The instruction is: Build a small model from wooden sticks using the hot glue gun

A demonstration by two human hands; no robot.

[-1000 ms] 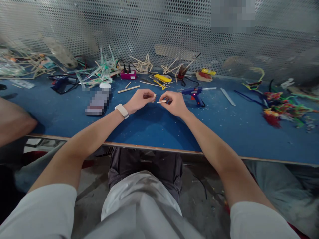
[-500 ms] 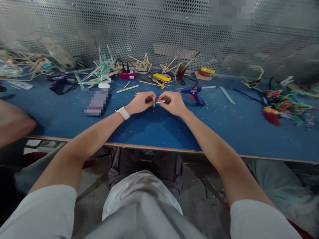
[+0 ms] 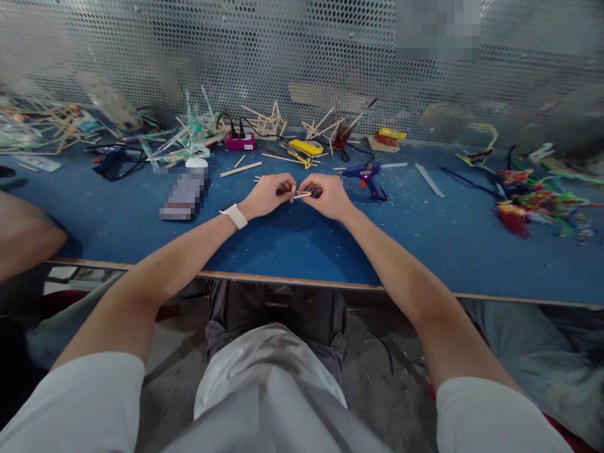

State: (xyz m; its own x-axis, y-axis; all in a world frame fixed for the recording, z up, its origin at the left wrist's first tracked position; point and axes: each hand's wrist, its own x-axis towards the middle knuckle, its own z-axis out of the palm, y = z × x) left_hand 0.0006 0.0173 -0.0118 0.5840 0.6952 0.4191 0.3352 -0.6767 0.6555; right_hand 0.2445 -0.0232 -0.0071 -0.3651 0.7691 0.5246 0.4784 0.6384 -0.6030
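My left hand (image 3: 270, 194) is closed in a pinch around a short, pale wooden stick piece (image 3: 293, 194) held upright above the blue table. Facing it, my right hand (image 3: 326, 194) pinches a thin wooden stick (image 3: 302, 195) that points left. The stick's left end meets or nearly meets the upright piece; I cannot tell whether they touch. A blue glue gun (image 3: 368, 178) lies just right of my right hand. Loose wooden sticks (image 3: 241, 169) lie beyond my left hand.
Along the back are a purple power strip (image 3: 240, 141), a yellow tool (image 3: 306, 147) and stick frames (image 3: 271, 119). A blurred-out phone-like object (image 3: 185, 193) lies left. A glue stick (image 3: 429, 180) and colourful strands (image 3: 538, 195) lie right. Another person's arm (image 3: 28, 236) rests at the left edge.
The stick in my right hand has come closer to the upright piece in my left. Both hands keep nearly the same place and grip.
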